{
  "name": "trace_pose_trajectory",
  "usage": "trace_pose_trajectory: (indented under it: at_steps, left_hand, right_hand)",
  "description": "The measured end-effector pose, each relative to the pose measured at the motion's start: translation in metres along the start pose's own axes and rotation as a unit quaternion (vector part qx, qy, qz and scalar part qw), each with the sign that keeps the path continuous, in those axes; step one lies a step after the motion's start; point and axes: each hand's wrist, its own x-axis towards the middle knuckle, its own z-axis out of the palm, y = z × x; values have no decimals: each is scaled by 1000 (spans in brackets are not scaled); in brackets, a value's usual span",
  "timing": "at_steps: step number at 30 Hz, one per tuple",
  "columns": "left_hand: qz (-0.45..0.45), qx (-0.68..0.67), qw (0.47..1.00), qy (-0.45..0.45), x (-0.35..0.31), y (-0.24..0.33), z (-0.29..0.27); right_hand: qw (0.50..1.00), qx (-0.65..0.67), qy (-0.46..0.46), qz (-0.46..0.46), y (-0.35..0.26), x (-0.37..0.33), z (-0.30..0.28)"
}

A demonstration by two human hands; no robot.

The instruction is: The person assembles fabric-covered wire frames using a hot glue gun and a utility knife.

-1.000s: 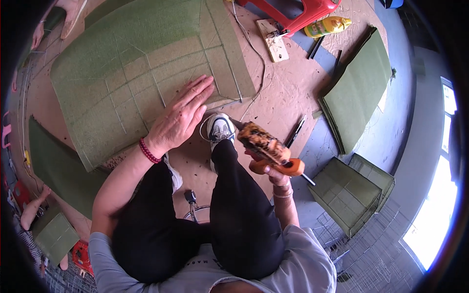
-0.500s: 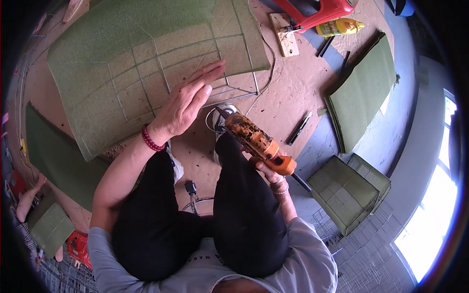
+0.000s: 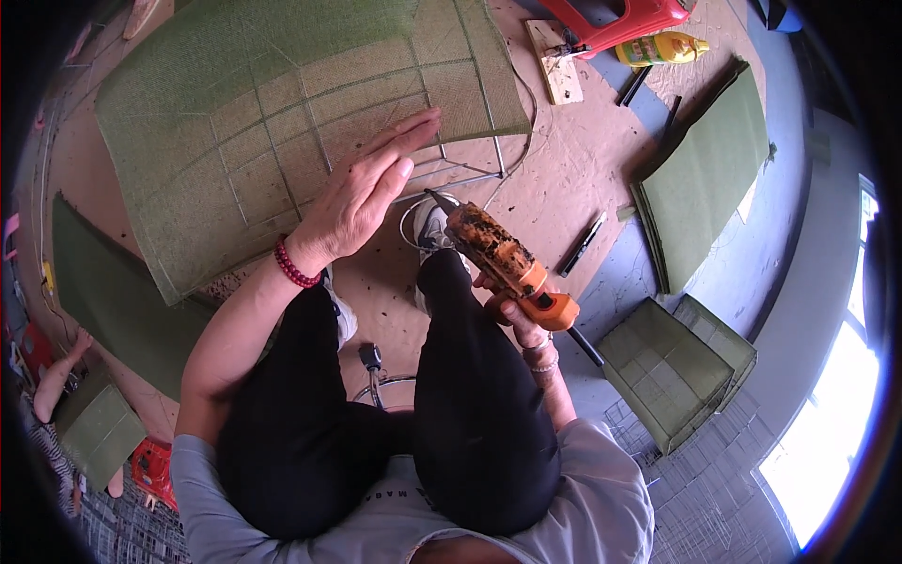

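My left hand (image 3: 362,193) lies flat, fingers stretched, over the lower right part of a green mesh sheet (image 3: 178,160). Thin metal rods of a wire frame (image 3: 268,132) show through the mesh, and some stick out bare past its right edge. Wrapped around the handle of an orange glue gun (image 3: 512,263), my right hand (image 3: 521,324) holds it to the right of my left hand. Dark stains cover the gun's barrel, and a black glue stick (image 3: 587,348) pokes out of its back. The gun's nozzle points at the frame's bare lower edge.
Stacked green sheets (image 3: 709,179) lie at the right, with a mesh-covered basket (image 3: 667,367) below them. A utility knife (image 3: 583,244), a yellow bottle (image 3: 662,48) and a red stool (image 3: 625,23) are on the floor. Another person's arm (image 3: 58,381) shows at far left.
The view has shifted slightly, so most things sit a little further right. The glue gun's nozzle is slightly nearer the frame's bare lower edge. My left hand stays flat on the mesh.
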Motion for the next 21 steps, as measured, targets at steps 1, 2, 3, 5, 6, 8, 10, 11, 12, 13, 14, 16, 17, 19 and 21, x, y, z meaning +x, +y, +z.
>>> trace_pose_trajectory:
  at_steps: [1,2,3,5,6,8,10,11,12,13,14,16,17,19,21]
  left_hand:
    - [5,10,1000,-1,0,0,0]
    - [5,10,1000,-2,0,-1,0]
    - [8,9,1000,-2,0,-2,0]
    - [14,7,1000,-1,0,-1,-1]
    - [10,8,1000,-2,0,0,-1]
    - [7,9,1000,-2,0,0,0]
    - [18,10,1000,-2,1,-2,0]
    - [19,10,1000,-2,1,-1,0]
    - [12,9,1000,-2,1,1,0]
    - [5,9,1000,-3,0,2,-1]
    - [3,11,1000,-3,0,2,-1]
    - [4,20,1000,-1,1,1,-1]
    - [4,19,1000,-1,0,1,-1]
    - [11,14,1000,-1,2,0,1]
    - [7,4,1000,-1,4,1,1]
  right_hand:
    - [1000,9,-1,-1,-1,0,1]
    - [1000,10,0,0,0,0,1]
    - [1000,14,0,0,1,0,0]
    - [1000,16,1,-2,4,1,-2]
    - [1000,-4,-2,-14,6,1,-5]
    - [999,-25,-4,-26,6,2,-7]
    - [998,-23,7,-64,5,3,-5]
    - [998,-24,7,-64,3,3,-4]
    - [998,-25,10,-52,1,3,-2]
    - [999,-26,12,-40,-2,3,1]
    - [999,-24,11,-40,-7,4,6]
    - [999,-32,44,6,-23,6,19]
    - [998,-32,45,6,-18,4,14]
    - [969,-239,24,-55,-11,4,3]
    - [969,-245,27,-36,-19,0,5]
